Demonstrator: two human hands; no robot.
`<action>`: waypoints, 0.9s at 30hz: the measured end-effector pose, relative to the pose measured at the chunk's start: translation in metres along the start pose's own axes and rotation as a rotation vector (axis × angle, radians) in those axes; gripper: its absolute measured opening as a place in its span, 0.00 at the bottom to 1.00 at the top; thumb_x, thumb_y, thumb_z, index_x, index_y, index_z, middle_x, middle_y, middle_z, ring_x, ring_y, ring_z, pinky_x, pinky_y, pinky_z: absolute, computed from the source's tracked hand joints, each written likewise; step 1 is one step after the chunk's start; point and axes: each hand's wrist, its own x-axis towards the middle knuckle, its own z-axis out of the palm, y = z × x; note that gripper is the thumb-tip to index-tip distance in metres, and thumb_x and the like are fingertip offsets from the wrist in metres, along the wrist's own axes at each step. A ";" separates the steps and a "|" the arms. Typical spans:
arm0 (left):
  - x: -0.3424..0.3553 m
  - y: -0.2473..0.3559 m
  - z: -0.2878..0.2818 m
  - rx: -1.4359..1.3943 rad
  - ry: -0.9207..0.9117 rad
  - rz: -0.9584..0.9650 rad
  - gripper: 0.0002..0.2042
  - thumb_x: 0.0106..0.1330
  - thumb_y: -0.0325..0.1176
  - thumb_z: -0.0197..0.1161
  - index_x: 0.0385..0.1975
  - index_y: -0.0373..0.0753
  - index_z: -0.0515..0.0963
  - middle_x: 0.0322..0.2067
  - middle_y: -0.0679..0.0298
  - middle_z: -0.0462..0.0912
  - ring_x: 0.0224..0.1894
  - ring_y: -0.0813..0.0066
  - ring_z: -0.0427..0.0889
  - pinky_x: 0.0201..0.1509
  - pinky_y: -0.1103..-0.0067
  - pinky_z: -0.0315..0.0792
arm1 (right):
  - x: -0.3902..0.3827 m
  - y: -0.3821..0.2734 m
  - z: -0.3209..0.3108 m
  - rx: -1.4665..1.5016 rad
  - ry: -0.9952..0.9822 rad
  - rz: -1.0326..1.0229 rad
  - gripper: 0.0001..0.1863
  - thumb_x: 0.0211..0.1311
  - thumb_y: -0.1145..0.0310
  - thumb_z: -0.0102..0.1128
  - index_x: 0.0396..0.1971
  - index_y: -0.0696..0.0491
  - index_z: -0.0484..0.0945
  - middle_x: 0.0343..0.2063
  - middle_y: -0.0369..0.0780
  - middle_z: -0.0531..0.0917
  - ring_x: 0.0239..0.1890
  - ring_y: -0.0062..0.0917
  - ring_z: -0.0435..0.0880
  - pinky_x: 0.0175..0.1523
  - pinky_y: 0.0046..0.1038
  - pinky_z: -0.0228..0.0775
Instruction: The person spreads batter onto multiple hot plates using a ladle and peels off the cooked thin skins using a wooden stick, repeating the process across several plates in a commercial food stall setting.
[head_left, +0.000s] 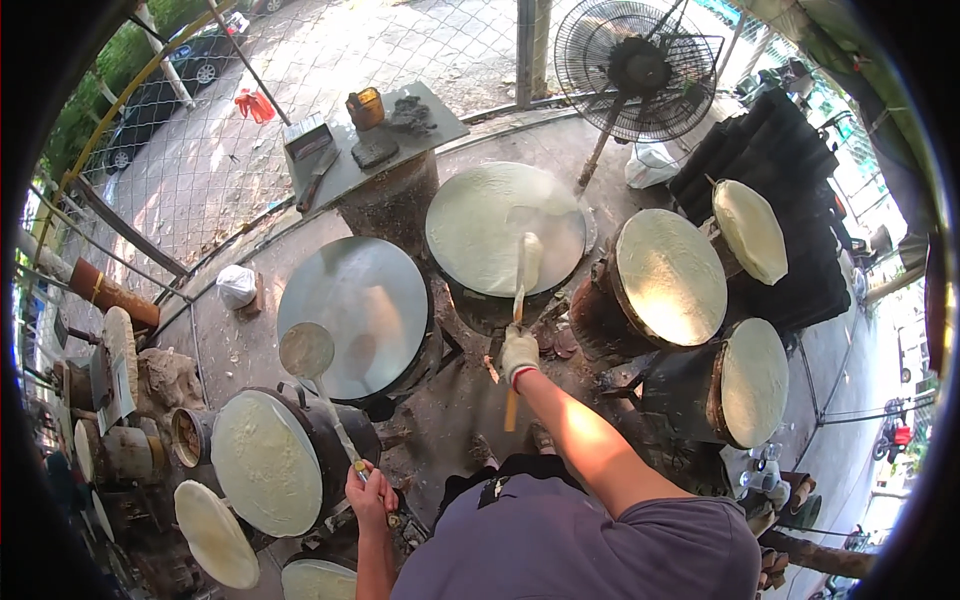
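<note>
A gloved right hand [520,352] is clamped around a wooden-handled spreader [520,298], its head over pale batter [475,222] on the far round griddle [566,236]. The left hand [372,496] grips a ladle [307,350] over the left griddle's [375,285] edge. A mark [493,490] on the purple-grey shirt [575,550] is too small to read.

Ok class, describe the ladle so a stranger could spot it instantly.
Find the grey griddle left of centre. Over its lower-left rim is the ladle, gripped by the left hand. Unlike the paddle in the gloved right hand, it ends in a round bowl.
</note>
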 end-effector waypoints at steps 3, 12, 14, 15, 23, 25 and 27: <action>-0.005 -0.003 0.013 -0.085 -0.004 -0.030 0.04 0.66 0.25 0.50 0.37 0.40 0.64 0.13 0.69 0.61 0.07 0.82 0.59 0.09 0.83 0.57 | -0.047 -0.038 -0.023 -0.151 -0.114 -0.049 0.25 0.62 0.50 0.45 0.48 0.56 0.75 0.42 0.55 0.79 0.48 0.49 0.77 0.53 0.41 0.67; -0.004 -0.026 0.085 -0.119 -0.117 -0.042 0.04 0.68 0.28 0.50 0.38 0.41 0.64 0.14 0.69 0.60 0.07 0.82 0.59 0.09 0.82 0.59 | 0.022 0.000 -0.106 -0.020 -0.391 -0.313 0.18 0.62 0.55 0.48 0.35 0.56 0.77 0.19 0.47 0.77 0.20 0.32 0.78 0.28 0.36 0.69; -0.007 -0.031 0.109 -0.131 -0.108 -0.033 0.04 0.68 0.28 0.50 0.39 0.41 0.64 0.14 0.69 0.61 0.07 0.83 0.59 0.09 0.82 0.59 | 0.017 0.007 -0.133 -0.230 -0.551 -0.244 0.20 0.60 0.54 0.48 0.40 0.57 0.77 0.25 0.49 0.81 0.30 0.38 0.81 0.39 0.37 0.70; -0.008 -0.034 0.124 -0.171 -0.110 -0.052 0.04 0.69 0.29 0.50 0.39 0.41 0.65 0.15 0.70 0.60 0.07 0.83 0.59 0.09 0.83 0.59 | 0.025 0.013 -0.148 -0.235 -0.544 -0.183 0.21 0.60 0.54 0.48 0.42 0.57 0.77 0.27 0.49 0.81 0.33 0.39 0.81 0.41 0.37 0.70; -0.008 -0.054 0.231 -0.347 -0.201 -0.102 0.06 0.69 0.34 0.51 0.41 0.41 0.67 0.19 0.70 0.61 0.11 0.83 0.59 0.14 0.84 0.59 | 0.109 -0.019 -0.222 -0.427 -0.443 -0.659 0.19 0.64 0.58 0.43 0.36 0.58 0.77 0.32 0.50 0.81 0.35 0.41 0.81 0.42 0.37 0.72; -0.012 -0.054 0.249 -0.418 -0.242 -0.131 0.07 0.69 0.34 0.51 0.42 0.41 0.67 0.21 0.69 0.63 0.14 0.82 0.61 0.17 0.83 0.60 | 0.123 0.001 -0.236 -0.522 -0.532 -0.510 0.18 0.63 0.59 0.43 0.37 0.56 0.77 0.36 0.50 0.81 0.40 0.43 0.80 0.46 0.39 0.72; -0.014 -0.058 0.261 -0.423 -0.265 -0.129 0.07 0.69 0.34 0.52 0.42 0.41 0.67 0.24 0.68 0.64 0.17 0.81 0.63 0.19 0.83 0.61 | 0.137 -0.036 -0.246 -0.534 -0.470 -0.717 0.18 0.63 0.57 0.47 0.42 0.56 0.75 0.38 0.48 0.82 0.42 0.44 0.79 0.45 0.39 0.72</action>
